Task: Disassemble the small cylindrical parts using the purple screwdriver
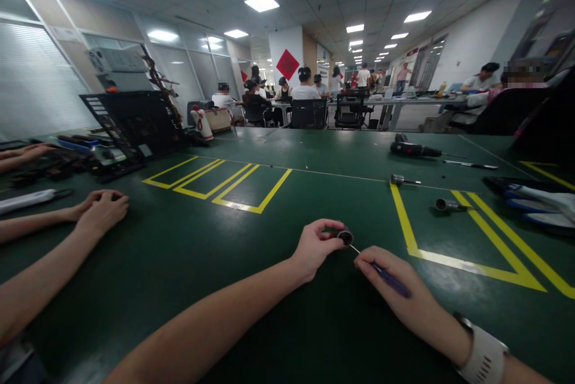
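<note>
Left hand (314, 247) pinches a small dark cylindrical part (345, 236) just above the green desk (215, 252), while the right hand (395, 288) grips a thin screwdriver (386, 277); keeping the tip square in the part should prevent slipping.

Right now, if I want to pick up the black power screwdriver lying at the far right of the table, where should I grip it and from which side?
Grip the black power screwdriver around its thick dark body, coming down from above. It lies flat on the green table, body to the left and thin bit pointing right, so the bit end looks too slender to hold. The space around it seems open for fingers.
</note>
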`<action>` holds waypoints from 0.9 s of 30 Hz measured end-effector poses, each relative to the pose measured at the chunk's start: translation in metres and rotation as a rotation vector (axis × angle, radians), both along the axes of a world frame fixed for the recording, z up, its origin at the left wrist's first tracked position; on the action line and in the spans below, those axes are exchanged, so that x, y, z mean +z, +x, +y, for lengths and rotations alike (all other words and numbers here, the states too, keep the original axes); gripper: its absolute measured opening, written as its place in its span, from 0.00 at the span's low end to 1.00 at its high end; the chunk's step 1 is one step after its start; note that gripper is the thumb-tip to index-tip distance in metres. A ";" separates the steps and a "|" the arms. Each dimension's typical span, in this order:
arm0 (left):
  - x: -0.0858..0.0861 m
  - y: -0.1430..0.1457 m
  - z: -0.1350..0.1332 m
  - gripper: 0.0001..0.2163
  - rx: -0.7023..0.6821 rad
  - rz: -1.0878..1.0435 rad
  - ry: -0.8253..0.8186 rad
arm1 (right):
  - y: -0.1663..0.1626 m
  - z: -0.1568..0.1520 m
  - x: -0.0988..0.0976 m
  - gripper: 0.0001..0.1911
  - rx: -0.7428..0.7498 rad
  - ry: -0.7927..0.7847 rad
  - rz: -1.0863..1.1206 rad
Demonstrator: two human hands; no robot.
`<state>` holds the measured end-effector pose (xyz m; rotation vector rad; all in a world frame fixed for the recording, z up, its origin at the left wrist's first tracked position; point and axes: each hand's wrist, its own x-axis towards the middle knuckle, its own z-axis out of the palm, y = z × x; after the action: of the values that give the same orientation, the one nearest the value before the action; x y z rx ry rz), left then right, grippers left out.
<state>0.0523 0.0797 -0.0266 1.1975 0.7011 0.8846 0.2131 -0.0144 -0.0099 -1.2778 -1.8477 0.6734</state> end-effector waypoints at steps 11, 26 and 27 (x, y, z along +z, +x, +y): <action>0.004 0.008 -0.004 0.12 0.107 0.021 -0.009 | -0.002 -0.002 -0.001 0.07 0.074 0.093 -0.097; -0.003 0.004 0.002 0.10 0.060 0.069 -0.005 | 0.012 0.000 0.016 0.20 -0.220 -0.152 0.281; -0.003 0.003 0.003 0.10 0.051 0.069 -0.010 | 0.016 0.001 0.018 0.21 -0.270 -0.185 0.377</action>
<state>0.0552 0.0824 -0.0300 1.2103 0.7934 0.8849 0.2287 -0.0134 0.0079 -1.3777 -1.3059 0.8827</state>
